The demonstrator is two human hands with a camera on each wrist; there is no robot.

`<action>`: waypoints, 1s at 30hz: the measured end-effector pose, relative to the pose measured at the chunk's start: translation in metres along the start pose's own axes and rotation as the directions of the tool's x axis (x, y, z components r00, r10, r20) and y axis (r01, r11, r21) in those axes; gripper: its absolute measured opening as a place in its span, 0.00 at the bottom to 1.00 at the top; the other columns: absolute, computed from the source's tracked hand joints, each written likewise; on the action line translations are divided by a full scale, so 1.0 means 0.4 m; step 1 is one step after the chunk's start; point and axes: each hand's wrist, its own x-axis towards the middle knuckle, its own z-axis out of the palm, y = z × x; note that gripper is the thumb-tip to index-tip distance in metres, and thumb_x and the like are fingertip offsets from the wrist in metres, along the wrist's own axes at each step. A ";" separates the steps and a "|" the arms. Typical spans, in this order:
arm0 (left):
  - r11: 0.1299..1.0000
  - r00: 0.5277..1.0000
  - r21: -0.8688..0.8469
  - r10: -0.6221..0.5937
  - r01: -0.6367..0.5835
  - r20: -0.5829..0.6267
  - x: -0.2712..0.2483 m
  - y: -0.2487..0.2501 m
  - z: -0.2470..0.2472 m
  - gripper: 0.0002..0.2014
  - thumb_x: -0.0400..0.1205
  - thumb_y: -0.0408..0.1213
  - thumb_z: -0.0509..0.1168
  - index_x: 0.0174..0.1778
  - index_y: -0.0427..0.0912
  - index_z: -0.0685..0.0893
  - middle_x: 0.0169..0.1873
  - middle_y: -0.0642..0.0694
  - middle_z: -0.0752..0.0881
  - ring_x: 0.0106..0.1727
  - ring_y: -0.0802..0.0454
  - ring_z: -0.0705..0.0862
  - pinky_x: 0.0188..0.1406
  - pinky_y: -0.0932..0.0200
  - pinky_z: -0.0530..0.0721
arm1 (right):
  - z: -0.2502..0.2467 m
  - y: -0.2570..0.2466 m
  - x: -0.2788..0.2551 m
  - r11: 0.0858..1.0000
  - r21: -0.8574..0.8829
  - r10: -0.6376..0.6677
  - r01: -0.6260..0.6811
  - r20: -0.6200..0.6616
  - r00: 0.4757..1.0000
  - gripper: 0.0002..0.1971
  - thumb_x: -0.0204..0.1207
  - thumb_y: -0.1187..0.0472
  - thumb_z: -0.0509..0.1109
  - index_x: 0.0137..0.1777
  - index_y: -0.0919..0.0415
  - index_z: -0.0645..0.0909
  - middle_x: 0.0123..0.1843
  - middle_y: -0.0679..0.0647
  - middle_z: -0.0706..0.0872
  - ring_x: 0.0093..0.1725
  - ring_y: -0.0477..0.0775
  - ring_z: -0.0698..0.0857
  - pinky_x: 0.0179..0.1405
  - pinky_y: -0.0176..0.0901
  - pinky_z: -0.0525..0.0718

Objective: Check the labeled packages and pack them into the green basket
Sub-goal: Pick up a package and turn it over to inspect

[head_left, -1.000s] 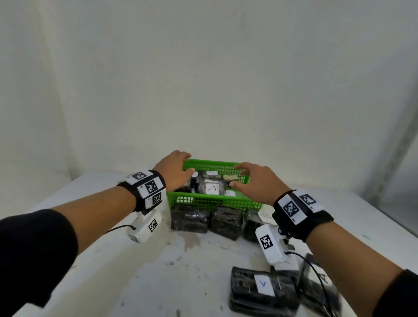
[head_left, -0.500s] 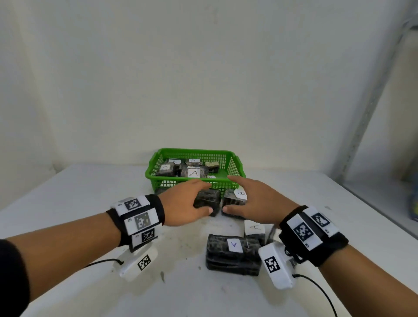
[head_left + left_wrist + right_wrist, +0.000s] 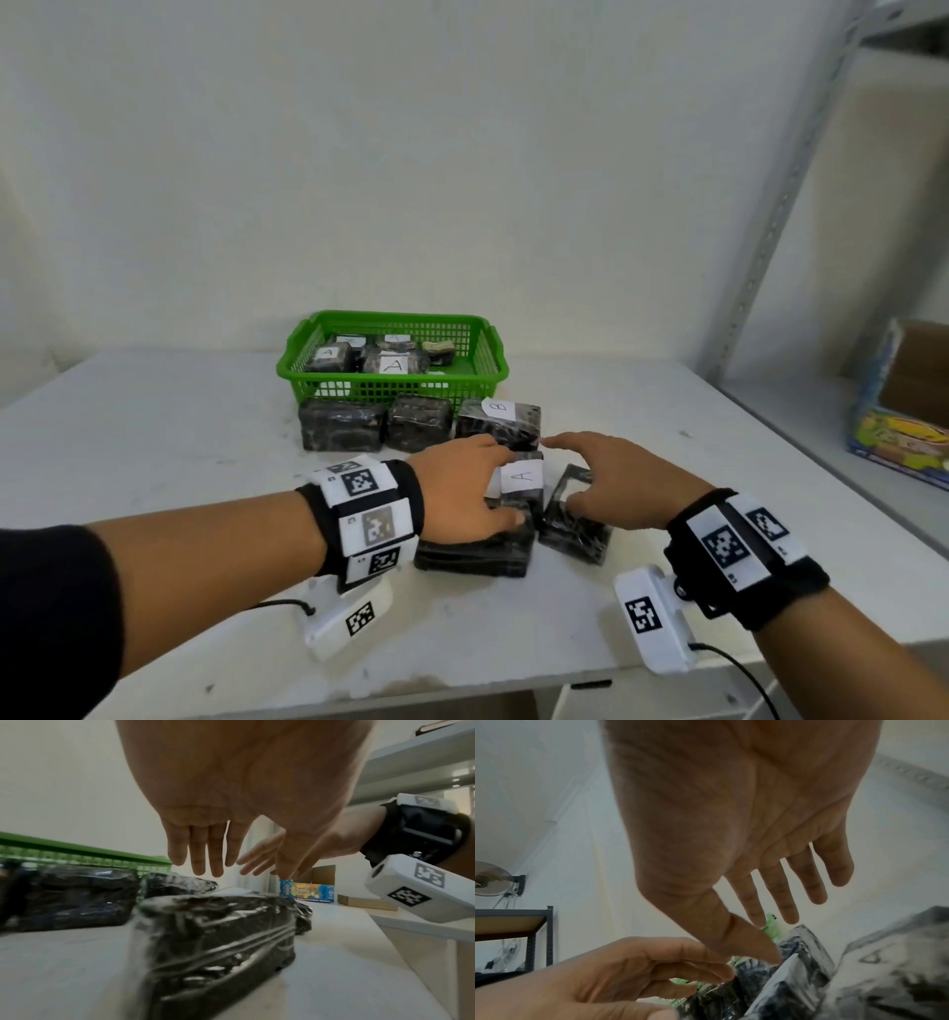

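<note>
The green basket (image 3: pixel 298 360) stands at the back of the white table (image 3: pixel 154 437), with several black wrapped packages labelled A inside. A row of three black packages lies right in front of it; the right one (image 3: pixel 513 437) bears a B label. Nearer me, a package labelled A (image 3: pixel 521 480) stands between my hands, on or behind a flat package (image 3: pixel 475 552), and another package (image 3: pixel 572 529) leans at its right. My left hand (image 3: pixel 472 485) hovers at the A package's left, fingers (image 3: pixel 205 860) straight. My right hand (image 3: pixel 590 475) reaches over the leaning package, fingers (image 3: pixel 788 898) spread and straight.
A metal shelf upright (image 3: pixel 770 221) rises at the right. On the shelf beside the table sit a colourful box (image 3: pixel 904 442) and a cardboard box (image 3: pixel 919 365). The table's front edge runs just below my wrists. A white wall stands close behind the basket.
Both hands have drawn back from the basket rim, past the row of packages in front of it, to the nearer group with the A package. The view has dropped and widened.
</note>
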 end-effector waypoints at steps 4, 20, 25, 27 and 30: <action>0.999 0.998 0.029 0.024 -0.023 -0.051 0.040 0.089 0.039 0.34 0.78 0.62 0.64 0.76 0.47 0.72 0.66 0.48 0.78 0.68 0.49 0.78 0.69 0.52 0.78 | -0.005 0.059 -0.009 0.998 -0.041 0.042 -0.040 0.067 0.997 0.35 0.80 0.66 0.70 0.86 0.44 0.67 0.84 0.48 0.73 0.78 0.48 0.77 0.56 0.29 0.73; 0.949 0.986 0.306 -0.120 0.079 0.118 0.132 0.216 0.088 0.22 0.78 0.61 0.60 0.32 0.44 0.73 0.37 0.43 0.80 0.59 0.43 0.75 0.62 0.52 0.69 | 0.028 0.172 0.038 0.990 -0.116 0.089 -0.075 0.114 0.990 0.45 0.69 0.61 0.87 0.85 0.48 0.72 0.76 0.50 0.73 0.70 0.55 0.80 0.60 0.39 0.75; 0.979 0.993 0.193 -0.085 0.068 0.083 0.133 0.186 0.086 0.27 0.68 0.68 0.67 0.40 0.44 0.83 0.37 0.46 0.82 0.47 0.45 0.74 0.57 0.54 0.74 | 0.028 0.182 0.019 0.997 -0.027 0.072 -0.069 0.105 0.992 0.43 0.66 0.54 0.89 0.81 0.48 0.75 0.81 0.46 0.70 0.77 0.52 0.76 0.73 0.46 0.78; 0.991 0.996 0.114 -0.081 0.076 0.045 0.131 0.169 0.080 0.34 0.63 0.71 0.67 0.52 0.44 0.83 0.47 0.46 0.80 0.51 0.45 0.76 0.59 0.49 0.80 | 0.021 0.192 0.003 0.995 0.067 0.074 -0.080 0.098 0.992 0.41 0.65 0.53 0.89 0.78 0.46 0.75 0.80 0.44 0.75 0.78 0.49 0.76 0.74 0.47 0.79; 0.994 0.997 -0.088 -0.073 0.072 -0.014 0.111 0.146 0.052 0.40 0.64 0.66 0.73 0.68 0.45 0.79 0.57 0.48 0.76 0.56 0.51 0.79 0.61 0.53 0.82 | 0.012 0.198 -0.022 0.966 0.246 0.058 -0.073 0.064 0.996 0.35 0.65 0.53 0.89 0.71 0.44 0.78 0.68 0.42 0.85 0.71 0.43 0.82 0.70 0.45 0.83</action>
